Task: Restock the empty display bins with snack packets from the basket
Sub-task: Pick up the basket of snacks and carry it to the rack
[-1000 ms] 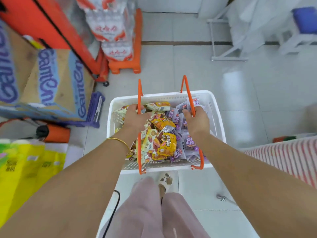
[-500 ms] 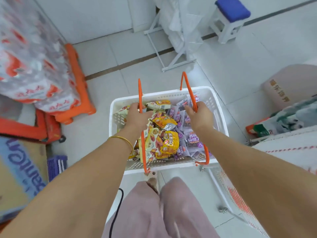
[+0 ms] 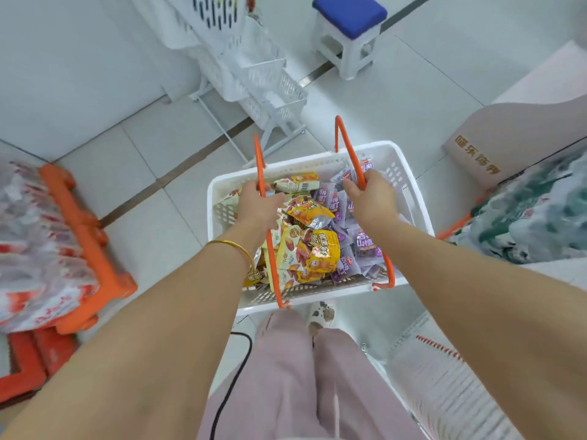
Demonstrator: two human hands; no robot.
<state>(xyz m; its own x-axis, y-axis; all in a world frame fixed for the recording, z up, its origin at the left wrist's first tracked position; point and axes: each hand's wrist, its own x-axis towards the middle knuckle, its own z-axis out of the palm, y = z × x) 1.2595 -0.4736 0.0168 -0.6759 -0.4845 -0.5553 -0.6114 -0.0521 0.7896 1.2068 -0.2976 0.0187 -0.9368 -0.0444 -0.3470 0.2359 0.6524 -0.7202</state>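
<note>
I carry a white plastic basket (image 3: pixel 409 198) in front of me by its two orange handles. My left hand (image 3: pixel 259 206) grips the left orange handle (image 3: pixel 259 163). My right hand (image 3: pixel 371 198) grips the right orange handle (image 3: pixel 344 141). Inside lie several yellow snack packets (image 3: pixel 317 255) on the left and several purple snack packets (image 3: pixel 362 242) on the right. A white rack of empty display bins (image 3: pixel 254 71) stands on the floor just beyond the basket, its bins tiered downward toward me.
A white stool with a blue seat (image 3: pixel 349 33) stands at the back right. Orange pallets with wrapped bottle packs (image 3: pixel 41 249) are stacked on the left. A pinkish box (image 3: pixel 514 128) and a striped surface (image 3: pixel 451 392) sit on the right. A black cable (image 3: pixel 232 385) runs beside my legs.
The view has swung right and forward: the cardboard boxes on the left dropped out of sight, and the white bin rack and stool came closer. Both hands kept gripping the basket handles.
</note>
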